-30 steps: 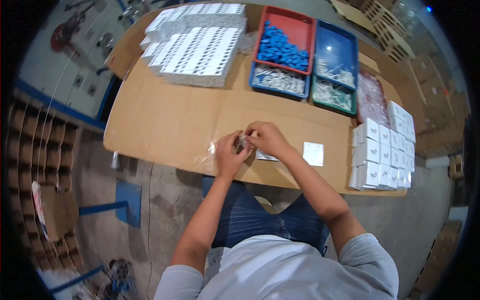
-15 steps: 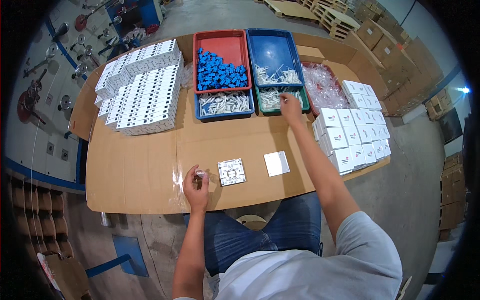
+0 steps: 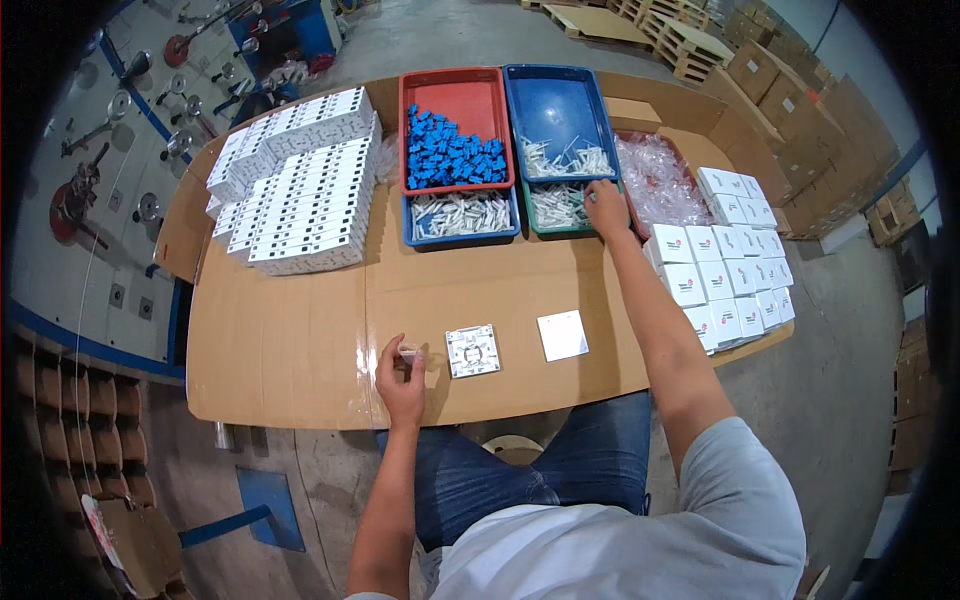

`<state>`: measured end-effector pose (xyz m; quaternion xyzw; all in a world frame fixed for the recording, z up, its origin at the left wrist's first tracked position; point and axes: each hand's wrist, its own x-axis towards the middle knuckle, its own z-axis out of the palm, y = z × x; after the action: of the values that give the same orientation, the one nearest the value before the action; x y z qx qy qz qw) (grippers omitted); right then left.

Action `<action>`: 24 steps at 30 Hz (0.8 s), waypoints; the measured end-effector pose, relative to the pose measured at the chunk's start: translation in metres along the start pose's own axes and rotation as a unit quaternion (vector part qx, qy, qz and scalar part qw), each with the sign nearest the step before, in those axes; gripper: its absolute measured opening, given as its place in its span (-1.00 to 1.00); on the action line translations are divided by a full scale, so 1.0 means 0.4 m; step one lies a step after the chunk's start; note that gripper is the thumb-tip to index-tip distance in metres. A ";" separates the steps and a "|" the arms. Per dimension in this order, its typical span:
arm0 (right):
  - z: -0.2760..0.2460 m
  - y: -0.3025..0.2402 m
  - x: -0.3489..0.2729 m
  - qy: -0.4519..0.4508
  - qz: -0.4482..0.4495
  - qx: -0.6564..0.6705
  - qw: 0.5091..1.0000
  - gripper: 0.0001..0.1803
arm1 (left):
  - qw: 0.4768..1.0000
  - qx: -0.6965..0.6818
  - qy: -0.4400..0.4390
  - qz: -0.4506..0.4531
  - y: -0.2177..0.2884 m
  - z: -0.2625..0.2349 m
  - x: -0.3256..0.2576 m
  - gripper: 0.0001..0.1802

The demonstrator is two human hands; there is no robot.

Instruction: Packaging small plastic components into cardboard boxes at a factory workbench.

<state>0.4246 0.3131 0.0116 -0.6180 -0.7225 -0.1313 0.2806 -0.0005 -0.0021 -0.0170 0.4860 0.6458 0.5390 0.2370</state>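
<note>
On our tabletop, a far green tray of white pieces meets our right hand (we cannot tell its grip). Our near left hand sits left of a white square plate, fingers narrowed on a small translucent piece.

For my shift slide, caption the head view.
Right hand at green tray; left hand holding small clear piece beside white square frame.

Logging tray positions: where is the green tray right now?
In the head view, right of centre: the green tray sits beside the front blue tray, by the right hand.
</note>
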 end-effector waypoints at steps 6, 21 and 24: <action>-0.144 -0.127 -0.108 -0.051 0.055 0.233 0.970 -0.87 | 0.998 -0.027 0.032 0.049 0.033 0.001 -0.003 -0.54; -0.507 -0.632 -0.410 -0.222 0.032 0.511 0.830 -0.90 | 0.983 0.057 -0.040 0.172 0.273 0.007 -0.078 -0.44; -0.518 -0.652 -0.412 -0.222 0.003 0.501 0.836 -0.88 | 0.972 0.073 -0.036 0.220 0.285 0.011 -0.084 -0.43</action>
<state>0.2357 0.0144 0.1265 -0.4072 -0.7306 0.3902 0.3849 0.0595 -0.0360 0.0801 0.6516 0.5513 0.5114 0.0996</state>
